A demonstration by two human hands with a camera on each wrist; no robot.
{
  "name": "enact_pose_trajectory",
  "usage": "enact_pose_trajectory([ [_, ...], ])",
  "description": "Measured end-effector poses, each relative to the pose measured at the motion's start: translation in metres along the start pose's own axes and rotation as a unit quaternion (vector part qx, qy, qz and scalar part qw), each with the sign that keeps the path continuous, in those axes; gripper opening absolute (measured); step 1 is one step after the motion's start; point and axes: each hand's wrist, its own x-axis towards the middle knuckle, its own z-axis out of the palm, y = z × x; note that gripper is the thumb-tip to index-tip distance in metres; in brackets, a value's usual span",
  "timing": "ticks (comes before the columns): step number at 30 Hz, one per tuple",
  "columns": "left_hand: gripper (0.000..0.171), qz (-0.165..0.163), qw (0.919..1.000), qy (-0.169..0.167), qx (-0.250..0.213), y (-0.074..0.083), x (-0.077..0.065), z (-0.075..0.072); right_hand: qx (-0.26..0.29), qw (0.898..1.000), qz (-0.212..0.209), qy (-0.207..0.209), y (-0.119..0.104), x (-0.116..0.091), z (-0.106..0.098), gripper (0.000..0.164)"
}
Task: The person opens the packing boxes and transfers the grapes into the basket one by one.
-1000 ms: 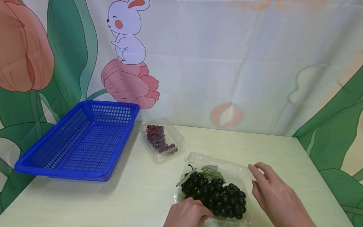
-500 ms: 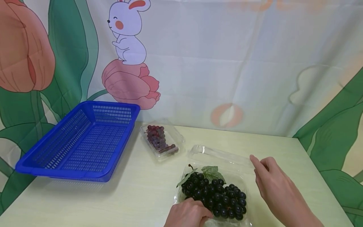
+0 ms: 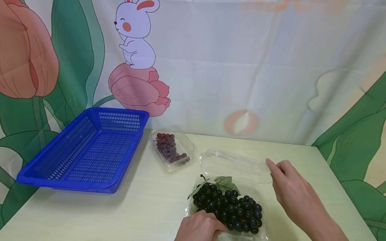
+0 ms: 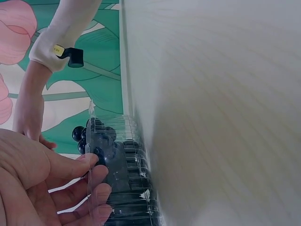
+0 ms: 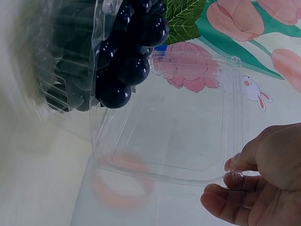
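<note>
A bunch of black grapes (image 3: 229, 209) with green leaves (image 3: 224, 184) lies in a clear plastic clamshell box (image 4: 136, 174). My left hand (image 3: 200, 226) pinches the box's near left rim between thumb and fingers, as the left wrist view shows. The box's clear hinged lid (image 5: 164, 127) stands raised on the far side. Its outer corner is pinched between the thumb and fingers of my right hand (image 5: 263, 174). In the head view that right hand (image 3: 297, 195) is to the right of the grapes, with part of its grip hidden.
A second clear clamshell box (image 3: 188, 147) holding red grapes (image 3: 166, 145) sits further back, near the printed cloth backdrop (image 3: 211, 67). To the left is a blue perforated plastic basket (image 3: 111, 182). All stand on a pale wooden table (image 3: 144, 211).
The lid has swung up and away from the grapes, with my right hand moving up slightly and still holding its corner. My left hand and the box's base have stayed in place.
</note>
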Motion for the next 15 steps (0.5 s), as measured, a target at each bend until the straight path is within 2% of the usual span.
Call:
enact_pose_trajectory([
  [7,0.023,0.001,1.0,-0.001,0.001,0.0,0.0003,-0.0001,-0.002,1.0,0.008,-0.005,0.0035,0.0043,0.0013,0.056],
  [15,0.023,-0.003,1.0,-0.003,0.0,0.0004,0.0006,-0.0008,0.007,1.0,0.003,0.01,0.0081,0.0094,0.0031,0.051],
])
